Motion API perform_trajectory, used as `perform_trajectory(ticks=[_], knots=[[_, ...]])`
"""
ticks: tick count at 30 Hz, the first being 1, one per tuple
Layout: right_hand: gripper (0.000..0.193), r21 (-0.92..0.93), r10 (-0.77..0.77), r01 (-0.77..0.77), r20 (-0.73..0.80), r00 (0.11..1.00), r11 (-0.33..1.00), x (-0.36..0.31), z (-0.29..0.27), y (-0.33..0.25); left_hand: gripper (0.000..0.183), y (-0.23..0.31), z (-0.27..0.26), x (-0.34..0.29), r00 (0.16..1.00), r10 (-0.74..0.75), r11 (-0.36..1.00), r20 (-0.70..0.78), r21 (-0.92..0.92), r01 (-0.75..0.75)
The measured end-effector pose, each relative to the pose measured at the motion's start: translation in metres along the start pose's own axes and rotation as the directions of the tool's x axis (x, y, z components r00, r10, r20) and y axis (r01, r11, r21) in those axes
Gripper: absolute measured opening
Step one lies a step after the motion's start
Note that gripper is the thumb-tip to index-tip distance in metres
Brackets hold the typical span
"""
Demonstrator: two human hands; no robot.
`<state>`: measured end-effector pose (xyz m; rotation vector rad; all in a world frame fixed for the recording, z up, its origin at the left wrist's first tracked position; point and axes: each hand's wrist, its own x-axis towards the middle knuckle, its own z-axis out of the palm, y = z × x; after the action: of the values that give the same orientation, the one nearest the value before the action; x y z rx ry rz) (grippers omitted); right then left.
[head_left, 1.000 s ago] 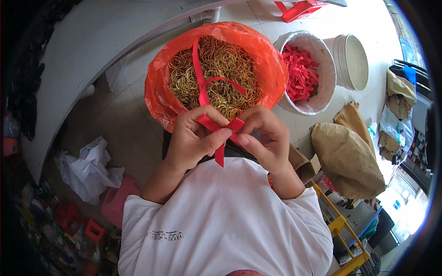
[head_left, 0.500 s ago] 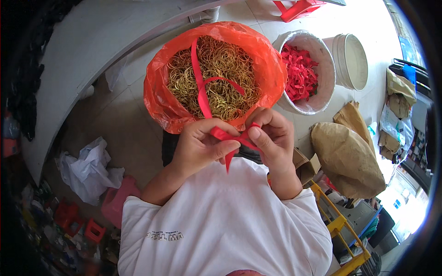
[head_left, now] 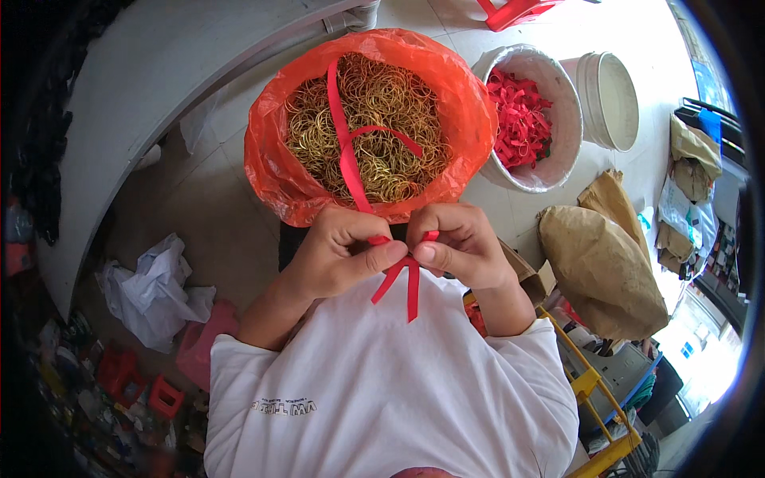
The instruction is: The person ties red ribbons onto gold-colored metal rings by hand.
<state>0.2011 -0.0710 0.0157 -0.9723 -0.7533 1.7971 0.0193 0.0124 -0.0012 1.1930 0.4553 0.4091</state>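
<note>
On pale floor tiles [head_left: 514, 213]: toward the far edge, a red stool [head_left: 522, 12]; toward the right edge, a white-lined bucket [head_left: 565, 89] beside an off-white bucket [head_left: 592, 103], with a brown sack [head_left: 602, 275] nearer; toward the left edge, a crumpled white bag [head_left: 155, 291] beside a pink container [head_left: 205, 346].

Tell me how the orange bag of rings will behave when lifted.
The orange bag will probably crumple, since it looks thin and wrinkled. It may feel heavy, judging by the metallic-looking rings heaped inside. Those rings could shift, as they lie loosely jumbled.
</note>
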Motion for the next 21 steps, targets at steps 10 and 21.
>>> perform_trajectory(ticks=[10, 21], knots=[[0.009, -0.682, -0.63, 0.026, -0.66, 0.41, 0.731, -0.042, -0.065, -0.022, 0.027, -0.001, 0.0, 0.043, 0.917, 0.345, 0.802, -0.199, 0.57, -0.178], [0.028, -0.883, -0.65, -0.02, -0.361, 0.669, 0.469, -0.007, -0.043, -0.01, 0.01, 0.016, 0.001, 0.052, 0.842, 0.507, 0.566, -0.182, 0.808, -0.167]])
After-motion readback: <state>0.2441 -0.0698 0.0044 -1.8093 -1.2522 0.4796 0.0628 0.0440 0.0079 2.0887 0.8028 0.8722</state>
